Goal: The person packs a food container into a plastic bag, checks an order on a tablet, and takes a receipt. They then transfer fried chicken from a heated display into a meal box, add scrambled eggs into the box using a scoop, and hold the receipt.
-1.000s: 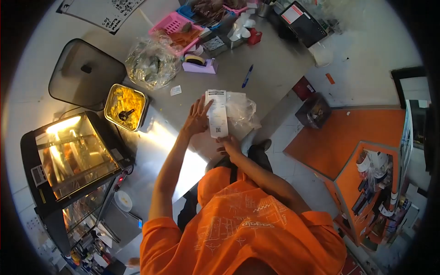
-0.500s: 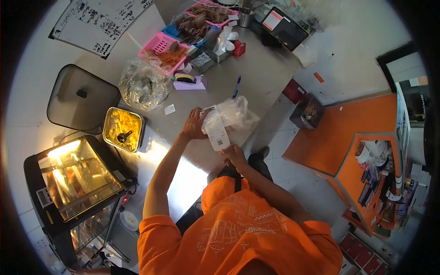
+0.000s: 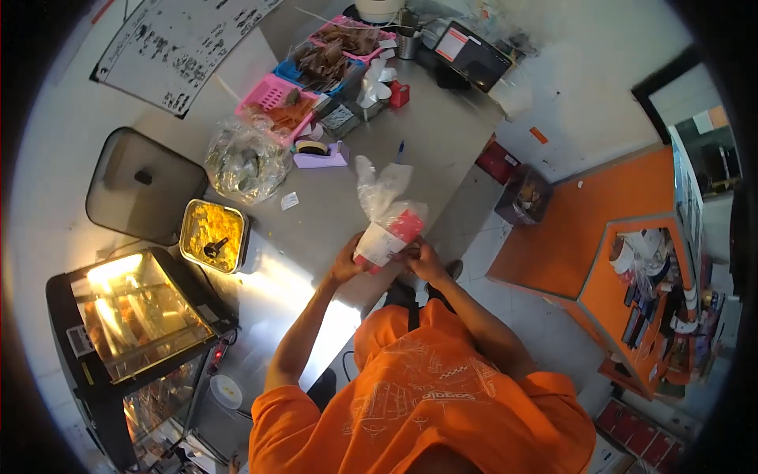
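"What's at the centre of the frame?"
"A translucent plastic bag (image 3: 383,188), crumpled, its loose end pointing toward the top of the frame."
"And below that?"
"A red bundle (image 3: 407,224), tilted, a white printed slip (image 3: 377,246) across its middle. The left hand (image 3: 345,261) holds its left side, the right hand (image 3: 425,260) its lower right."

I see two bare forearms (image 3: 305,329) angled forward and inward, the bare left hand (image 3: 345,261) and bare right hand (image 3: 425,261) near each other, both curled.
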`<state>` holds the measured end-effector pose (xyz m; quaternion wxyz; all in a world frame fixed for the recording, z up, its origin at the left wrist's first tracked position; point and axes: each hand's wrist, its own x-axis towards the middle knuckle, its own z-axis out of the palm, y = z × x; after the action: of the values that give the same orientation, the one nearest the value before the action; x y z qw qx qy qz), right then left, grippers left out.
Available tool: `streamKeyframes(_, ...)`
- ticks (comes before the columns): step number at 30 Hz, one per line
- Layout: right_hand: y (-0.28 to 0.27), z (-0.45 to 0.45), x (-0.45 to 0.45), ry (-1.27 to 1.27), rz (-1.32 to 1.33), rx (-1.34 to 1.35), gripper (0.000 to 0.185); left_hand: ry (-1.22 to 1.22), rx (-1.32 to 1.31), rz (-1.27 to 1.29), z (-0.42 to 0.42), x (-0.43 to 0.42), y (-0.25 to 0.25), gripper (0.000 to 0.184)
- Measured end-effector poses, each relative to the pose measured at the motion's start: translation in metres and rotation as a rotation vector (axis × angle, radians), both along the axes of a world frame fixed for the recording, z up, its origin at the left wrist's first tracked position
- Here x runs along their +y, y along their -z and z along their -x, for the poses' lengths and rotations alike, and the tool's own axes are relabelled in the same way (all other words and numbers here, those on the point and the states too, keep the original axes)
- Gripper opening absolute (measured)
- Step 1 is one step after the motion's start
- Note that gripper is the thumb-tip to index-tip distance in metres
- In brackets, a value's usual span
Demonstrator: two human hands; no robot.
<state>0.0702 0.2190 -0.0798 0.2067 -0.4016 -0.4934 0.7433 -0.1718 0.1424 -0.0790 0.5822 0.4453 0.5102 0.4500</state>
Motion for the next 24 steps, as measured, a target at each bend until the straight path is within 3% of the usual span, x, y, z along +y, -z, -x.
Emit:
streamKeyframes(2, -0.022, 0.0, -0.003, 0.034, -0.041, 0.094, 0.053, -0.016, -0.136, 0.141, -0.014, -0.007, -0.032, 0.088)
streamKeyframes(4, -0.051, -0.005, -0.002, 0.063, -0.166, 0.175, 0.052, -0.071, -0.13, 0.191, 0.023, -0.045, 0.112, 0.077)
streamKeyframes(5, -0.061, -0.008, 0.002, 0.072, -0.248, 0.162, 0.051, -0.003, -0.254, 0.126, 0.037, -0.057, 0.123, 0.083)
streamKeyframes(6, -0.047, -0.011, 0.003, 0.158, -0.474, -0.089, 0.048, 0.062, -0.382, 0.072, 0.036, -0.049, 0.131, 0.089)
streamKeyframes(7, -0.084, -0.019, 0.006, 0.177, -0.541, -0.241, 0.046, 0.063, -0.28, 0.044, 0.012, -0.029, 0.091, 0.093)
streamKeyframes(8, -0.08, -0.028, 0.01, 0.126, -0.482, -0.3, 0.055, 0.053, -0.172, 0.008, -0.012, -0.019, 0.02, 0.096)
streamKeyframes(9, -0.066, -0.035, 0.013, 0.085, -0.38, -0.181, 0.06, 0.112, -0.178, 0.005, -0.032, -0.01, -0.02, 0.096)
streamKeyframes(11, -0.069, -0.054, 0.016, 0.064, -0.299, -0.044, 0.065, -0.009, 0.028, -0.084, -0.065, 0.01, -0.068, 0.096)
streamKeyframes(13, -0.115, -0.086, 0.003, 0.33, 0.209, 0.541, 0.068, -0.081, 0.383, -0.401, -0.102, 0.03, -0.066, 0.1)
streamKeyframes(14, -0.115, -0.102, -0.001, 0.339, 0.194, 0.555, 0.068, -0.067, 0.39, -0.418, -0.127, 0.038, -0.076, 0.1)
streamKeyframes(17, -0.108, -0.156, -0.007, 0.479, 0.183, 0.621, 0.064, -0.052, 0.746, -0.546, -0.215, 0.051, -0.102, 0.107)
streamKeyframes(19, -0.1, -0.196, -0.005, 0.578, -0.051, 0.219, 0.073, 0.044, 0.743, -0.534, -0.271, 0.054, -0.105, 0.108)
streamKeyframes(20, -0.096, -0.22, -0.007, 0.584, -0.056, 0.221, 0.073, 0.134, 0.75, -0.644, -0.296, 0.057, -0.116, 0.107)
streamKeyframes(22, -0.088, -0.275, -0.012, 0.943, -0.045, 0.398, 0.048, 0.31, 0.628, -0.728, -0.343, 0.07, -0.128, 0.102)
streamKeyframes(23, -0.083, -0.306, -0.015, 1.089, 0.078, 0.405, 0.043, 0.284, 0.635, -0.716, -0.363, 0.074, -0.127, 0.102)
streamKeyframes(24, -0.075, -0.342, -0.018, 1.216, 0.209, 0.403, 0.038, 0.428, 0.616, -0.691, -0.38, 0.076, -0.123, 0.099)
